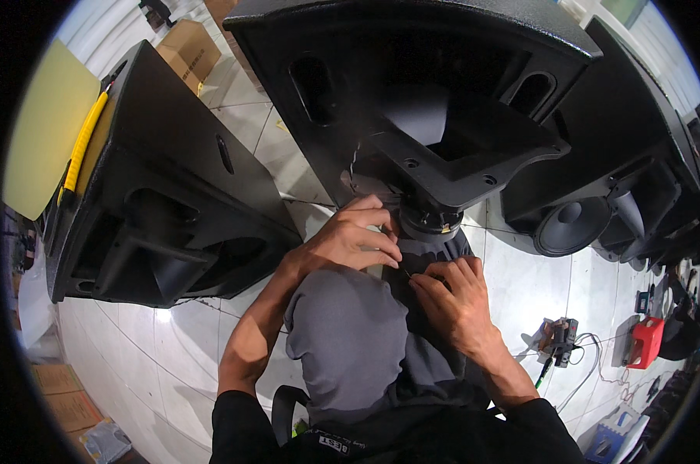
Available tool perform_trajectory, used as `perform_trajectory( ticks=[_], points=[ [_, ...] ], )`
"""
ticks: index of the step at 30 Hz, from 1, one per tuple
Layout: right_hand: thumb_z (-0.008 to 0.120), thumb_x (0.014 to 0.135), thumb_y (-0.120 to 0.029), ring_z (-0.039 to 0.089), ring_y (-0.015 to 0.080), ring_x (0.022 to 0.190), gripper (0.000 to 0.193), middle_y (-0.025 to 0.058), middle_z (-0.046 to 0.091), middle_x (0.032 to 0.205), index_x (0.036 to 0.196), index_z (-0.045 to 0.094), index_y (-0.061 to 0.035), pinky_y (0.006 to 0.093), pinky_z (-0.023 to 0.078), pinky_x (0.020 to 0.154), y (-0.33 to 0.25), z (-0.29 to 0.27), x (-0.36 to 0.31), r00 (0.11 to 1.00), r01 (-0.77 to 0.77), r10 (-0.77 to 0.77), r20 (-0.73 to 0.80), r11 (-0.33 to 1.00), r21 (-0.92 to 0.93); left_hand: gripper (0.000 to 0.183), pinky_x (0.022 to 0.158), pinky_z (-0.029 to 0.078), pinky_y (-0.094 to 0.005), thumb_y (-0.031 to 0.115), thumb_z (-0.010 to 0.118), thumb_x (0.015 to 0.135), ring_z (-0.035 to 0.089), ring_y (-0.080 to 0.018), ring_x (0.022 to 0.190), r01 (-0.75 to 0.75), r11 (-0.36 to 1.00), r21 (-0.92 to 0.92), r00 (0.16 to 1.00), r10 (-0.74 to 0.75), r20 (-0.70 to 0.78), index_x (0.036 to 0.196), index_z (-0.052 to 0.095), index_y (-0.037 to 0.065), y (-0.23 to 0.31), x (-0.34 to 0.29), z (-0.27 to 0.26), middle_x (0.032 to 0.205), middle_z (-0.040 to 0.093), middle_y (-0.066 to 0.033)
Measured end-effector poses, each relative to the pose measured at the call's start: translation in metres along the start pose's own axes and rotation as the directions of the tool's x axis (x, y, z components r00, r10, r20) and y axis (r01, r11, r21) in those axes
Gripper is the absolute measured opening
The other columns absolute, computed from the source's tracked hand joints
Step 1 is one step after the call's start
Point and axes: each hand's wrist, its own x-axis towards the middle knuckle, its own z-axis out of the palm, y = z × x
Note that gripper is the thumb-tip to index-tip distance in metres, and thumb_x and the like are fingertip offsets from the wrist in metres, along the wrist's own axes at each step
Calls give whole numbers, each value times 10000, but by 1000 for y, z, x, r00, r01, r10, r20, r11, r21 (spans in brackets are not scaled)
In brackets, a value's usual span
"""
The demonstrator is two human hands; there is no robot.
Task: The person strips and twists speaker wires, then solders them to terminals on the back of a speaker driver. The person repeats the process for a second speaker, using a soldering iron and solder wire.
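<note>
Left: we log a black speaker cabinet (157,147) standing on the floor (145,332). Left hand (358,236): fingers half-curled beside the round driver (431,226); hold unclear to us. Driver sits beneath the horn (462,170), near the lap, presumably for two-handed reach. Right hand (452,298): fingers pinched together on a thin strand (407,272), apparently for fine control.
</note>
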Motion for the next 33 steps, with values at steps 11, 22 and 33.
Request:
perform_trajectory(
  ticks=[11, 22, 33],
  points=[
    [736, 785, 2, 642, 212, 774, 160, 134, 665, 905, 939, 708, 38, 296, 502, 711, 2, -22, 27, 902, -258, 378, -209, 860, 441, 138, 807, 492, -367, 75, 808, 727, 665, -207, 779, -83, 992, -94, 985, 67, -159, 858, 769, 61, 26, 32, -26, 821, 719, -53],
    [707, 810, -6, 631, 166, 755, 85, 118, 689, 831, 869, 706, 55, 280, 483, 711, 15, -13, 29, 863, -326, 456, -219, 833, 447, 155, 769, 503, -364, 98, 763, 786, 658, -265, 864, 59, 997, -43, 987, -65, -150, 928, 760, 35, 35, 45, -20, 919, 711, -109],
    [718, 775, -4, 618, 159, 735, 103, 97, 682, 818, 871, 739, 28, 277, 479, 678, 18, -9, 33, 841, -344, 482, -247, 827, 444, 171, 759, 512, -367, 107, 748, 822, 663, -280, 847, 148, 983, -105, 973, -163, -160, 953, 744, -3, 35, 41, -14, 922, 703, -140]
  ],
)
